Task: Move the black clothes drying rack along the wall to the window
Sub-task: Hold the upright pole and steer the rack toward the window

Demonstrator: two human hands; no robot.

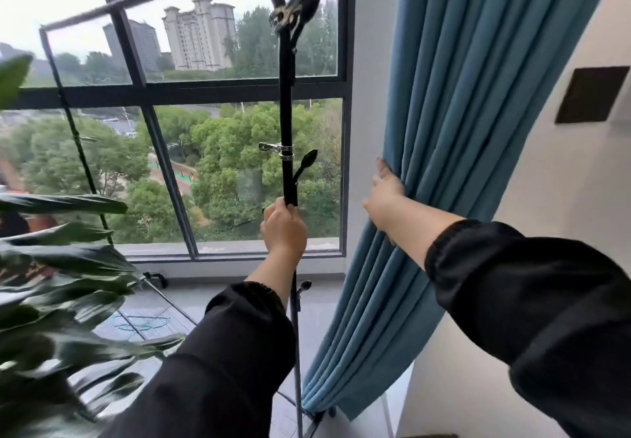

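Note:
The black clothes drying rack stands in front of the window, its right upright rising to a curved top bar that runs left. Clips and hooks sit on the upright near the top and middle. My left hand grips the upright at about waist height of the pole. My right hand presses with straight fingers against the edge of the blue curtain, pushing it to the right, away from the rack. The rack's far left upright shows thin against the glass; its base is partly hidden by my sleeve.
A large green leafy plant fills the left foreground close to the rack's base. A white wall with a dark square panel is at right. Grey floor lies below the window sill, with a thin blue cord on it.

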